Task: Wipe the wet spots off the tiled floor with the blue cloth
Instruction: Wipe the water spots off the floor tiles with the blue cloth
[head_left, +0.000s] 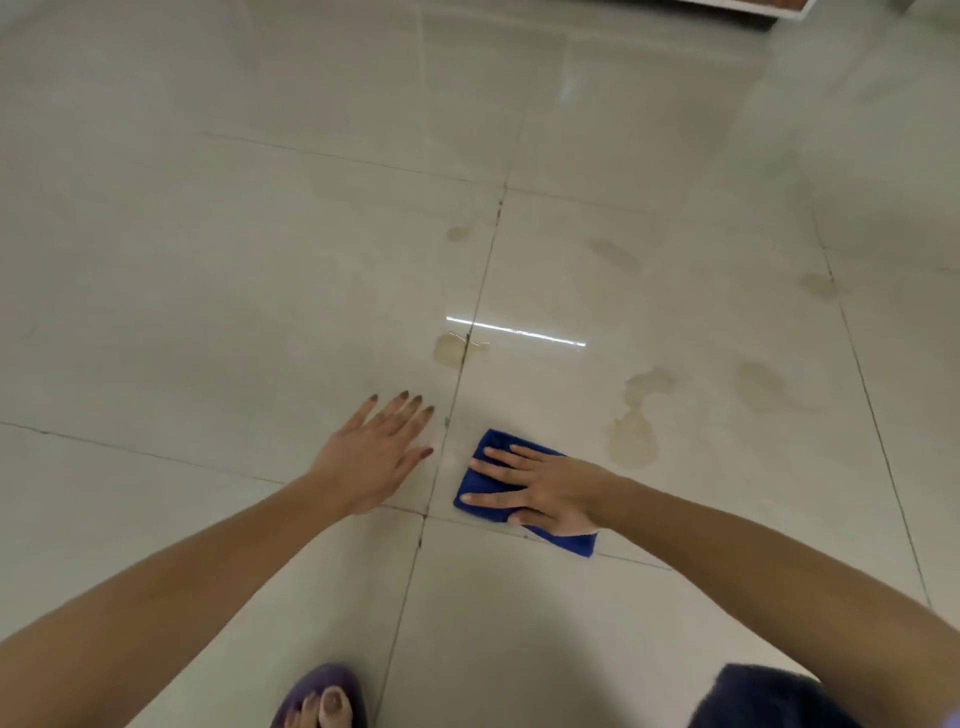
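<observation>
A folded blue cloth (480, 483) lies flat on the pale tiled floor (260, 260), just right of a grout line. My right hand (545, 488) presses down on it, fingers spread and pointing left. My left hand (374, 457) rests flat on the tile to the left of the cloth, fingers apart, holding nothing. Yellowish wet spots show on the tiles: one on the grout line (454, 349) beyond the hands, a larger one (634, 431) right of the cloth, and fainter ones farther off (460, 233).
My foot in a purple sandal (324, 699) stands at the bottom edge, with a dark-clothed knee (769, 696) at the bottom right. A piece of furniture (753, 8) shows at the top right edge. A bright light reflection (514, 331) streaks the floor.
</observation>
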